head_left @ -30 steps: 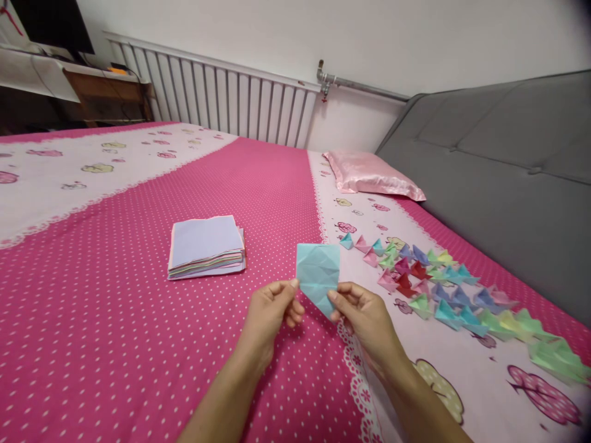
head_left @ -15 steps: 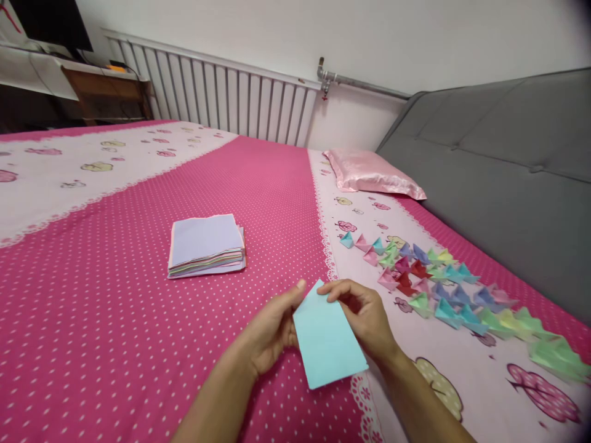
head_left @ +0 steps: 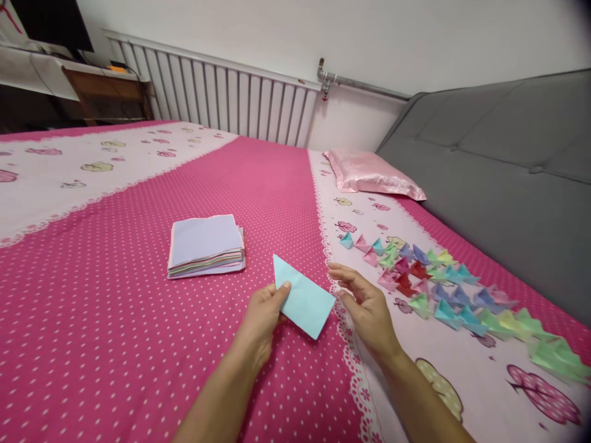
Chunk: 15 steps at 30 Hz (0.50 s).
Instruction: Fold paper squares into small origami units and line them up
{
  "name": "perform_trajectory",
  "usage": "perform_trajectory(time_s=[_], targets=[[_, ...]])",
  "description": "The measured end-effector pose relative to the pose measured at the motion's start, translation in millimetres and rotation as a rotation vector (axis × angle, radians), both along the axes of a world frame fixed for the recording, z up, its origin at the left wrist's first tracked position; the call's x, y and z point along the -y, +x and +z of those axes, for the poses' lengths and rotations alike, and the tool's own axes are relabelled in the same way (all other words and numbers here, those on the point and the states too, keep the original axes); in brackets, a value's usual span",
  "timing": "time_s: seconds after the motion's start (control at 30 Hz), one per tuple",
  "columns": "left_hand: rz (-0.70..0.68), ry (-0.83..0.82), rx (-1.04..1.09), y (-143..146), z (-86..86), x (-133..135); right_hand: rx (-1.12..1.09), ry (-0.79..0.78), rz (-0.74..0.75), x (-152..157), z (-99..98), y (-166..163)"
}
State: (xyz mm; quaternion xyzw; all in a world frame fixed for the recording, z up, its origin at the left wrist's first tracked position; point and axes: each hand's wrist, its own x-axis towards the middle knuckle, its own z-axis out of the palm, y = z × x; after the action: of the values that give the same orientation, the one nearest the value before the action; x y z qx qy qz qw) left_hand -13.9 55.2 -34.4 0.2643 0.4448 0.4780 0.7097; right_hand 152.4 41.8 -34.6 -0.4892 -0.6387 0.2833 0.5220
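A light blue sheet of folded paper [head_left: 306, 305] is pinched between the thumb and fingers of my left hand [head_left: 262, 317]. One end of the paper comes to a point at the upper left; the other end is cut square. Just right of that square end, my right hand [head_left: 364, 307] is held with thumb and fingers apart, and nothing is in it. Whether a fingertip brushes the paper's corner is hard to make out. Beyond my left hand lies a stack of coloured paper [head_left: 207, 246], a lilac sheet on top.
Rows of small folded paper boats [head_left: 427, 274] in several colours stand on the bed to the right. The bed has a pink dotted cover [head_left: 115, 320]. Farther off are a pink pillow [head_left: 373, 172], a grey headboard [head_left: 498, 154] and a white radiator [head_left: 221, 92].
The paper has turned so its point faces upper left, and it looks narrower. My right hand has let go of it. My left hand now grips it with the thumb on top.
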Motion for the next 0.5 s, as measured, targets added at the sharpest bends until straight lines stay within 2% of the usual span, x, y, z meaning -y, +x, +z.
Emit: perform_trajectory(time_s=[0.07,0.13,0.33,0.5], targets=[[0.060,0.022,0.000,0,-1.9,-1,0.061,0.031,0.016,2,1.9,0],[0.058,0.037,0.013,0,-3.2,-1,0.196,0.076,0.081,7,5.8,-3],[-0.062,0.022,0.155,2,-2.9,2,0.873,0.230,0.225,17,7.3,-22],[-0.075,-0.053,0.236,1,-1.0,1,1.070,0.298,0.170,15,-0.7,-26]])
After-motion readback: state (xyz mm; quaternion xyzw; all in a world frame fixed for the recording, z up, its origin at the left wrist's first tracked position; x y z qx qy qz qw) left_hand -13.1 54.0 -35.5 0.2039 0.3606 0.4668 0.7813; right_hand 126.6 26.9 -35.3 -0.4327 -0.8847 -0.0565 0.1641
